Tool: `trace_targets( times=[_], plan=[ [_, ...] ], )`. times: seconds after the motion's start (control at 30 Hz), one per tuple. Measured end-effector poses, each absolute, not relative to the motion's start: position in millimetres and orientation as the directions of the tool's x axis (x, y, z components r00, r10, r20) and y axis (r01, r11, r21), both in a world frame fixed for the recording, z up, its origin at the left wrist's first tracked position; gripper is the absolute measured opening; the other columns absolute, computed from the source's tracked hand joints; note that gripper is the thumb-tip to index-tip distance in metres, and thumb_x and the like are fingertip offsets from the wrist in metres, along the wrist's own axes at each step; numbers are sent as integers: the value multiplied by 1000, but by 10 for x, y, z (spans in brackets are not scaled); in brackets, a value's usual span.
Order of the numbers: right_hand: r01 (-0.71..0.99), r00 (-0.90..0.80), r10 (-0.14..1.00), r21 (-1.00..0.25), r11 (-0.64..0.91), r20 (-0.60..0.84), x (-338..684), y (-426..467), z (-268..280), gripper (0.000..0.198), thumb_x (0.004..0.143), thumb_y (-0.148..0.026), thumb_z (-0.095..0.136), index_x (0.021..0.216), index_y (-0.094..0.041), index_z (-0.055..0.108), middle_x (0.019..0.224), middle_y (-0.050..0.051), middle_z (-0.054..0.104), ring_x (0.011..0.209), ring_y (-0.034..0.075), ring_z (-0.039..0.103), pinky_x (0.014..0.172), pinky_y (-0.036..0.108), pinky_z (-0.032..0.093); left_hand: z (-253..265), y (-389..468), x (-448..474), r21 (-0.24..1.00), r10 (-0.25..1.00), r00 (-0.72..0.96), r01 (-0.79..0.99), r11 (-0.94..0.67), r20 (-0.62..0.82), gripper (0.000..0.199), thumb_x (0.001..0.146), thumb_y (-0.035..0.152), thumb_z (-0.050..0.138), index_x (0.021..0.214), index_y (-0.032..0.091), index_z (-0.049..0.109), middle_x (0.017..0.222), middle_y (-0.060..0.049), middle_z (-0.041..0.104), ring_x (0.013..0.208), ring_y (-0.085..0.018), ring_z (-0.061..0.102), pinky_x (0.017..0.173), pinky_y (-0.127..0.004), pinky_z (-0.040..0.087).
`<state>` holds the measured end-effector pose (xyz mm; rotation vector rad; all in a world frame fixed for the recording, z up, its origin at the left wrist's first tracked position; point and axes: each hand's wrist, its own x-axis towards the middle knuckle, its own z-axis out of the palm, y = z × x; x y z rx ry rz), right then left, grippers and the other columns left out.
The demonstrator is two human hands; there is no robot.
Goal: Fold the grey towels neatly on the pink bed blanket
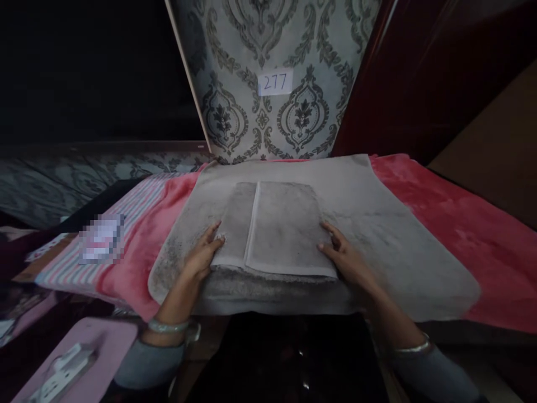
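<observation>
A folded grey towel (pixel 289 229) with pale hems lies flat before me. One hem runs front to back across it, left of its middle. Under it spreads a larger grey cloth (pixel 403 263) with rounded front corners. My left hand (pixel 202 252) is at the towel's left edge, thumb and forefinger apart and its other fingers partly hidden. At the opposite edge, my right hand (pixel 344 254) has its thumb and forefinger extended, the thumb touching the towel's border. Both hands look open, with no cloth clearly pinched.
Pink plush fabric (pixel 444 224) covers the table, with a striped cloth (pixel 142 207) on the left bearing a pixelated object (pixel 101 239). A pink board (pixel 104 347) holds a white power strip (pixel 62 375) at lower left. A paper marked 277 (pixel 275 82) is on the wall behind.
</observation>
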<state>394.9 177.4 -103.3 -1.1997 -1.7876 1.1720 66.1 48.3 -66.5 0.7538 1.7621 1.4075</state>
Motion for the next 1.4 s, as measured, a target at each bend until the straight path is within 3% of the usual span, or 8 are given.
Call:
trace_targets(
  times=[0.23, 0.37, 0.47, 0.57, 0.73, 1.03, 1.17, 1.4],
  plan=[
    [408, -372, 920, -869, 282, 123, 4208, 1903, -998, 52, 82, -38, 56, 131, -24, 62, 136, 7, 61, 130, 30, 51, 109, 46, 41, -732, 267, 755, 971, 882, -457, 137, 196, -114, 77, 69, 42, 70, 142, 20, 53, 121, -10, 69, 106, -26, 64, 88, -34, 52],
    [513, -400, 898, -767, 385, 183, 4309, 1780, -1161, 47, 89, -40, 49, 131, -23, 62, 134, 8, 61, 126, 29, 55, 109, 47, 42, -716, 228, 624, 852, 867, -498, 445, 275, -19, 65, 75, 51, 62, 131, 17, 63, 97, -7, 71, 84, -23, 65, 84, -38, 53],
    [627, -389, 852, -578, 523, 349, 4206, 1712, -1085, 49, 92, -40, 46, 134, -19, 60, 137, 14, 57, 127, 32, 52, 110, 50, 39, -595, 355, 732, 659, 857, -442, 731, 175, 263, 56, 85, 48, 50, 129, 16, 63, 120, -12, 67, 104, -27, 64, 98, -42, 49],
    [644, -483, 753, -402, 651, 447, 3918, 1611, -934, 52, 96, -40, 43, 143, -17, 52, 151, 15, 43, 139, 31, 39, 114, 51, 32, -517, 576, 1058, 510, 920, -137, 857, -77, 368, 56, 94, 43, 41, 141, 16, 52, 149, -13, 50, 140, -27, 42, 117, -45, 31],
    [604, -702, 645, -226, 764, 302, 3465, 1336, -989, 55, 97, -37, 46, 150, -23, 43, 159, 9, 33, 148, 32, 22, 115, 58, 24, -726, 831, 1422, 365, 972, 196, 902, -232, 133, 61, 98, 42, 41, 153, 19, 34, 164, -13, 25, 152, -26, 18, 123, -50, 16],
    [577, -739, 599, -170, 799, 307, 3471, 1278, -1143, 58, 95, -30, 49, 153, -29, 40, 159, 7, 33, 145, 33, 28, 114, 60, 27, -619, 1189, 1271, 330, 957, 284, 899, -289, 66, 54, 99, 45, 38, 149, 24, 43, 160, -11, 34, 150, -27, 25, 121, -55, 16],
    [530, -788, 554, -164, 832, 268, 3470, 1290, -1127, 56, 96, -29, 50, 150, -37, 42, 159, 1, 32, 146, 35, 25, 112, 64, 27, -520, 1788, 1320, 262, 922, 383, 896, -358, -48, 56, 101, 47, 33, 153, 26, 35, 164, -10, 23, 152, -27, 18, 121, -58, 10],
    [526, -797, 565, -213, 823, 215, 3479, 1306, -1137, 59, 95, -29, 53, 151, -40, 39, 160, -2, 29, 147, 36, 23, 114, 66, 27, -629, 2475, 1159, 117, 957, 278, 956, -268, -80, 73, 94, 62, 42, 156, 28, 26, 166, -12, 15, 152, -37, 10, 115, -70, 8]
  ],
)
